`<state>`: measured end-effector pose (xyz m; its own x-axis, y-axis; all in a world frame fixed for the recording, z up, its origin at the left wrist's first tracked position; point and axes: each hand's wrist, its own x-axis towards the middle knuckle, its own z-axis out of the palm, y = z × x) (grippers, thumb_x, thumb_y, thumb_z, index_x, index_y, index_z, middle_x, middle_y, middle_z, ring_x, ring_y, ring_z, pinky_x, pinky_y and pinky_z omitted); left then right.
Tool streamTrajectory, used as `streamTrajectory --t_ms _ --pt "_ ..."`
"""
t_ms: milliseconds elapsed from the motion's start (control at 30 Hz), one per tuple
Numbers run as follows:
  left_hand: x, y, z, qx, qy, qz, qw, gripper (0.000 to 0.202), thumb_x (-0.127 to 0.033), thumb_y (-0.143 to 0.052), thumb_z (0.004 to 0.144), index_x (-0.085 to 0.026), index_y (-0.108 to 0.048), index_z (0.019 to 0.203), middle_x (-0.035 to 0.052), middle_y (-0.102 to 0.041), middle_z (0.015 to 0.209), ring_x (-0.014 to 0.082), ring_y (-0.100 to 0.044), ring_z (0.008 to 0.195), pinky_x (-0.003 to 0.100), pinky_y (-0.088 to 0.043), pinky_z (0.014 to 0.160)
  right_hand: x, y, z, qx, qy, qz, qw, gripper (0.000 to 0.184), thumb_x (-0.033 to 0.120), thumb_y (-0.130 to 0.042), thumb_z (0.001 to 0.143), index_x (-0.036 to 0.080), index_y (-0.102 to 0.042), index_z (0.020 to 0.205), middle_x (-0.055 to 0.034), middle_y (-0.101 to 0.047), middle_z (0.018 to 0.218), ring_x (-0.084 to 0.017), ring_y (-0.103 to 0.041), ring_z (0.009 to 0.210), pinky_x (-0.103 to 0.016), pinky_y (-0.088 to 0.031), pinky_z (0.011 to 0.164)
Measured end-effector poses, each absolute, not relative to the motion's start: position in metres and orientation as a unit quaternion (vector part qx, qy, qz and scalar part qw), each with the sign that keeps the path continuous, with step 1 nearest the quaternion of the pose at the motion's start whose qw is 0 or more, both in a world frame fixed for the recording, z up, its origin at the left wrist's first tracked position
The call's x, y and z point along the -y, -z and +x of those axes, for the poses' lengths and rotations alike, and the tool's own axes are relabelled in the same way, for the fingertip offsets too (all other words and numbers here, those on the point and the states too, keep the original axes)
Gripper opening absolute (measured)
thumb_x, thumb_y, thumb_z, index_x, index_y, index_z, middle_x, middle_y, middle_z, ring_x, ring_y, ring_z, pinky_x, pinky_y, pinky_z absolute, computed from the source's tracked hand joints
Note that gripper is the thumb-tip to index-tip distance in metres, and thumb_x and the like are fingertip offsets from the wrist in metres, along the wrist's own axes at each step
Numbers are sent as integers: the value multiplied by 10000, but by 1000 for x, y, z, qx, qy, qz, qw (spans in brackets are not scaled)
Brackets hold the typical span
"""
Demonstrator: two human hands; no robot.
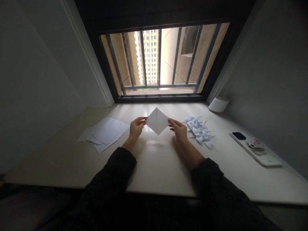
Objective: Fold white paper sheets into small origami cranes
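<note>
A white square of paper [157,120] is held up like a diamond above the pale table [154,166], in front of the window. My left hand [136,128] pinches its left corner. My right hand [178,129] pinches its right corner. Both hands have fingers closed on the paper. Dark sleeves cover both forearms.
A loose stack of white sheets [104,133] lies left of my hands. Several folded white paper figures [199,130] are heaped on the right. Further right are a white phone [255,148] and a white round object [218,104]. A barred window [160,59] is ahead.
</note>
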<state>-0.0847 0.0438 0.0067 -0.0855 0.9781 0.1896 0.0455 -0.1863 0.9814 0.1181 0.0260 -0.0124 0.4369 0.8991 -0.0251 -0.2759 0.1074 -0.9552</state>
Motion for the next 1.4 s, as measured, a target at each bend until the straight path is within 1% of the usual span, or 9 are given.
streamTrajectory --t_ms 167,300,433,567,667,900,1133,1300,1400 --pt "-48 -9 -92 -484 -517 551 442 316 -345 -743 619 -175 -745 885 75 -731 857 164 -618 749 274 -454 679 -27 13 126 367 -407 -496 674 443 399 -753 589 202 -715 983 -13 -694 674 -126 -609 619 -235 -445 557" --pt "-47 -15 -100 -481 -498 554 463 354 -352 -793 565 -164 -752 862 96 -736 886 202 -644 817 318 -476 783 -28 8 133 436 -389 -486 651 347 394 -740 620 201 -741 908 -30 -720 720 -132 -617 635 -257 -467 594" --pt "-46 -19 -106 -472 -492 551 480 405 -350 -818 539 -163 -747 892 101 -733 925 237 -654 909 357 -462 888 -28 2 141 473 -399 -476 625 335 388 -780 585 215 -755 871 -51 -745 798 -164 -646 671 -300 -504 644" --pt "-48 -18 -111 -473 -485 554 484 426 -356 -826 531 -157 -743 899 105 -731 934 257 -653 950 374 -452 926 -27 -1 146 533 -377 -497 571 342 400 -803 555 223 -761 845 -57 -749 820 -230 -686 769 -350 -527 737" --pt "-49 -17 -113 -473 -481 560 480 444 -349 -832 521 -157 -741 910 102 -733 920 258 -659 938 378 -459 925 -27 -1 149 570 -343 -507 547 339 414 -812 532 233 -764 815 -51 -748 822 -268 -694 823 -369 -530 777" --pt "-48 -19 -114 -490 -484 588 424 407 -348 -825 529 -184 -749 894 89 -736 909 268 -661 939 384 -460 916 -24 -3 149 578 -313 -523 543 317 420 -808 543 246 -764 803 -32 -747 783 -277 -699 803 -359 -527 738" --pt "-41 -26 -111 -515 -479 645 297 248 -332 -795 579 -258 -763 813 43 -742 798 253 -671 828 342 -472 788 -17 -7 152 633 -199 -524 534 166 381 -765 649 320 -757 802 16 -747 810 -258 -691 809 -354 -500 744" --pt "-36 -33 -110 -494 -461 703 224 161 -293 -759 646 -302 -760 807 5 -738 782 215 -656 758 303 -448 736 -16 -9 155 697 -113 -516 485 122 362 -711 736 330 -753 846 9 -745 840 -228 -680 767 -332 -479 709" --pt "-35 -33 -110 -486 -463 715 196 141 -284 -723 697 -307 -757 831 2 -735 792 203 -646 748 292 -437 725 -17 -8 156 710 -64 -498 494 126 357 -682 775 318 -750 874 -1 -743 849 -219 -672 769 -328 -472 711"
